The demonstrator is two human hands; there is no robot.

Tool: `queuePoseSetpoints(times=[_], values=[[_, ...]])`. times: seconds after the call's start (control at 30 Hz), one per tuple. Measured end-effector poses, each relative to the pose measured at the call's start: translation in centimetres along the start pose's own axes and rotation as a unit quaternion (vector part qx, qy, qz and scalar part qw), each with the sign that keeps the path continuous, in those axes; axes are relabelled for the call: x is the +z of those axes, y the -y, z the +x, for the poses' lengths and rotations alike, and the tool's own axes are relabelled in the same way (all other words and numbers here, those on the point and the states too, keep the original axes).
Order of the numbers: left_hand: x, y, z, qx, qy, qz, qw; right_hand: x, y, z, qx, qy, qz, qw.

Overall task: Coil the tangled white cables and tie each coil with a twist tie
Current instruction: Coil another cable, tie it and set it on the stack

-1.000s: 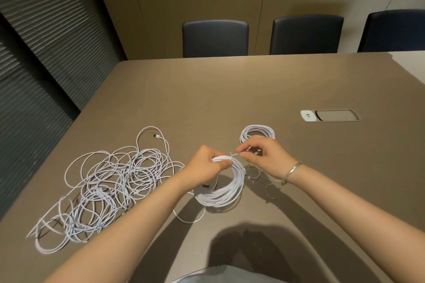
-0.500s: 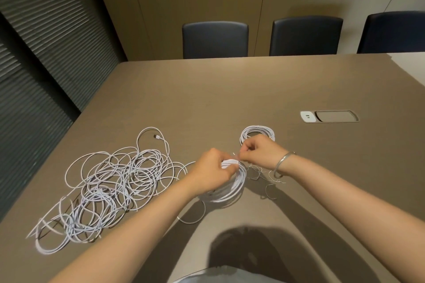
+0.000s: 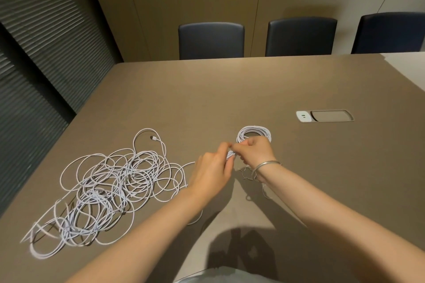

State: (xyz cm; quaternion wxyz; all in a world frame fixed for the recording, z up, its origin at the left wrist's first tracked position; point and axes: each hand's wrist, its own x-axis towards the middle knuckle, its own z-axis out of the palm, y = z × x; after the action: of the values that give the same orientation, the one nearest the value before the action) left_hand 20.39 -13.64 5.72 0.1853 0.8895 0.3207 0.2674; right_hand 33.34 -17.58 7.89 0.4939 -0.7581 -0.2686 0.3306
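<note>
A big tangle of white cables point(image 3: 108, 186) sprawls over the left of the brown table point(image 3: 207, 99). My left hand point(image 3: 212, 173) grips a coiled white cable point(image 3: 230, 154); only a short bit of it shows between the fingers, the rest is hidden under the hand. My right hand point(image 3: 255, 153) pinches at the same spot on that coil, fingertips meeting those of the left hand; the twist tie there is too small to make out. A finished white coil point(image 3: 254, 132) lies flat just beyond my right hand. Loose twist ties point(image 3: 247, 173) lie under my right wrist.
A power socket plate point(image 3: 324, 116) is set into the table at the right. Three dark chairs point(image 3: 211, 40) stand along the far edge. Slatted blinds point(image 3: 34, 53) run along the left side.
Both hands have closed in together over the top of the coil and shifted slightly away from me. The coil, plainly seen hanging below the left hand before, is now mostly hidden.
</note>
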Motion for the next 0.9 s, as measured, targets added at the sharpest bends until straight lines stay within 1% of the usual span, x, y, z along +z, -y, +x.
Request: queuePoseSetpoints(times=[0.1,0.2,0.3,0.4,0.47,0.5,0.6,0.63,0.67,0.73,0.77,0.8,0.87,0.9], values=[[-0.1,0.2,0.1,-0.004,-0.031,-0.002,1.0,0.1,0.1,-0.9,-0.017,-0.008,0.099,0.995],[-0.5,0.3,0.6,-0.003,-0.066,-0.02,0.998,0.0,0.3,-1.7,-0.054,0.004,0.139,0.989],[-0.9,0.2,1.3,-0.073,-0.079,-0.069,0.992,0.3,0.2,-2.4,-0.059,0.016,0.186,0.981],[-1.1,-0.7,1.9,-0.145,-0.072,-0.185,0.969,0.7,0.0,-2.9,-0.106,0.02,0.195,0.975],[-1.3,-1.2,2.3,-0.203,-0.058,-0.28,0.936,0.9,-0.4,-3.3,-0.153,0.01,0.164,0.974],[-1.3,-1.3,2.4,-0.239,-0.05,-0.327,0.913,1.1,-0.7,-3.3,-0.184,0.005,0.131,0.974],[-1.4,-1.2,2.5,-0.335,-0.021,-0.45,0.828,1.0,-1.8,-2.5,-0.252,-0.014,-0.025,0.967],[-1.4,-1.0,2.5,-0.353,-0.014,-0.472,0.808,0.8,-1.9,-2.1,-0.26,-0.021,-0.065,0.963],[-1.6,-0.9,2.4,-0.366,-0.009,-0.487,0.793,0.4,-1.8,-1.8,-0.264,-0.028,-0.084,0.961],[-2.1,-0.5,2.6,-0.387,-0.013,-0.52,0.762,-0.4,-1.5,-1.2,-0.255,-0.034,-0.064,0.964],[-2.4,-0.2,2.7,-0.392,-0.019,-0.541,0.744,-0.7,-1.5,-1.0,-0.228,-0.028,-0.043,0.972],[-2.6,0.1,2.9,-0.396,-0.026,-0.564,0.724,-1.0,-1.5,-1.0,-0.179,-0.008,-0.019,0.984],[-3.1,0.8,3.3,-0.403,-0.038,-0.616,0.676,-0.9,-2.0,-1.4,-0.033,0.049,0.058,0.997],[-3.2,1.0,3.4,-0.407,-0.041,-0.641,0.65,-0.7,-2.3,-1.7,0.039,0.086,0.11,0.989]])
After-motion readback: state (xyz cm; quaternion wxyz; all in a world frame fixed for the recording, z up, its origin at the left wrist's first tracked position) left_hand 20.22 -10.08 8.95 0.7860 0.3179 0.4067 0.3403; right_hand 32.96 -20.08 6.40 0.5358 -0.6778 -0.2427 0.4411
